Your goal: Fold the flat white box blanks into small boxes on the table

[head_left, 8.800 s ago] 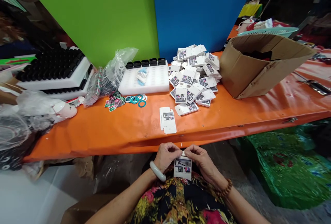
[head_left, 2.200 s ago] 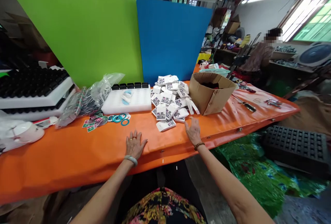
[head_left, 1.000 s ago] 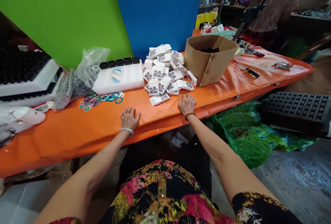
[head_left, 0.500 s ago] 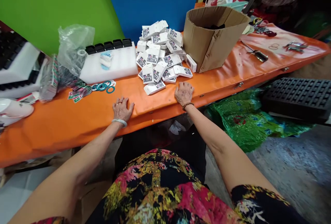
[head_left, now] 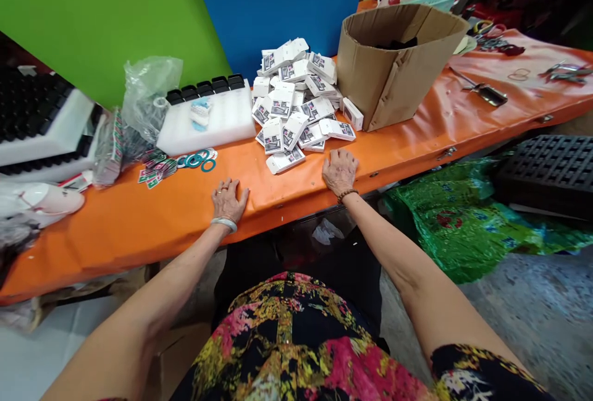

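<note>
My left hand (head_left: 228, 201) lies flat on the orange table cover (head_left: 176, 203) near the front edge, fingers apart and holding nothing. Just beyond it are several teal rings (head_left: 198, 159) and some small printed cards (head_left: 157, 168). Also palm down, my right hand (head_left: 340, 171) rests by the table's edge with its fingers stretched out and nothing in it. A heap of small white boxes (head_left: 296, 101) with printed pictures sits beyond and left of that hand. Behind the heap's right side stands an open cardboard box (head_left: 393, 73) with something dark inside.
White foam trays (head_left: 208, 117) hold black pieces at the left, beside a clear plastic bag (head_left: 151, 95). A metal tool (head_left: 490, 94) and pliers (head_left: 567, 70) lie at the right. Below the table's edge are a green plastic sack (head_left: 445, 222) and a black crate (head_left: 551, 169).
The view has shifted a little to the left, so everything appears farther right. Both hands stay flat on the table, and the objects have not moved.
</note>
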